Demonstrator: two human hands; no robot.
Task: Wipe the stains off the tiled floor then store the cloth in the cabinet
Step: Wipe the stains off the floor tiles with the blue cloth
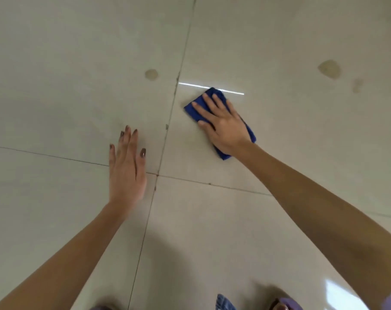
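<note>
A folded blue cloth [195, 107] lies flat on the pale glossy tiled floor [55, 63]. My right hand [223, 125] presses down on it with fingers spread, covering most of it. My left hand [126, 168] rests flat on the floor to the left, fingers together, holding nothing. A round brownish stain [151, 74] sits on the tile just left of the grout line, beyond the cloth. A larger brownish stain [329, 68] marks the tile at the far right, with a fainter smudge [357, 85] beside it.
Dark grout lines [167, 124] cross between my hands. A bright strip of reflected light [232, 92] lies just past the cloth. Bits of my clothing and a foot [284, 304] show at the bottom edge. No cabinet is in view.
</note>
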